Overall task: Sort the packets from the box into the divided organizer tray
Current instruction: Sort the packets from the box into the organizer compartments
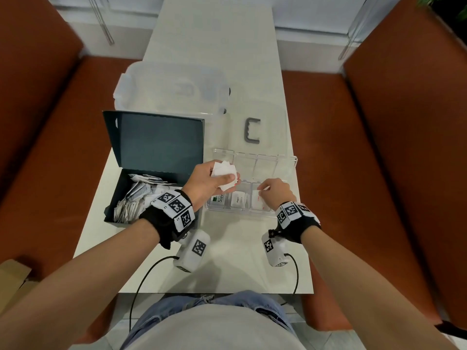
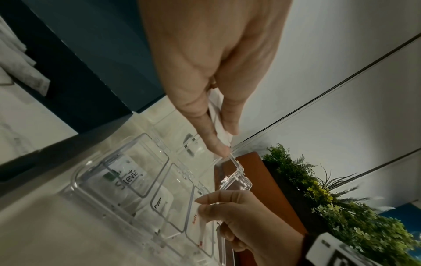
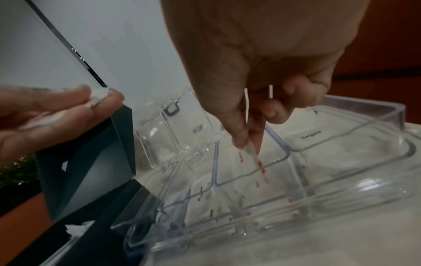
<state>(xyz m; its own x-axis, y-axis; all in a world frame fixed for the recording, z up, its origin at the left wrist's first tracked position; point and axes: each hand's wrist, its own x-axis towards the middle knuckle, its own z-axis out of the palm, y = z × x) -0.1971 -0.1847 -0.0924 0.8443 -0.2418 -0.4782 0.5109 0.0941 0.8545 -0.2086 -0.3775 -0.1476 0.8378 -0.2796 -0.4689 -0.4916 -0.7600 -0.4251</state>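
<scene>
The person's grey-shirted torso and blue jeans (image 1: 209, 322) fill the bottom of the head view, with both bare forearms reaching out over the pale, light-coloured desk (image 1: 227, 269). Each wrist wears a black strap with black-and-white square markers and a white wired camera block.

The left hand (image 1: 211, 181) hovers over the near-left part of the clear plastic divided organizer tray (image 1: 290, 183), its fingers and thumb curled round a bunch of small white paper packets (image 1: 225, 173). The right hand (image 1: 274, 194) reaches down into a near compartment of the tray, thumb and fingers pinching one white packet with red print (image 3: 257, 160), held edge-on and tilted above other red-printed packets lying in that compartment.

In the tray's near row, the left compartment holds a white packet marked "Stevia" with a green patch (image 2: 126, 177), the next a white packet marked "Pepper" (image 2: 163, 199). The right wrist view shows a packet marked "Sugar" (image 3: 311, 135) in the compartment on the far side of the right hand.

Left of the tray sits the dark teal cardboard box (image 1: 151, 157), lid standing open, with many white and grey packets heaped inside. Behind it stand a clear plastic storage bin (image 1: 171, 89) and a grey C-shaped handle (image 1: 252, 130). Brown upholstered seats (image 1: 379, 147) flank the desk.
</scene>
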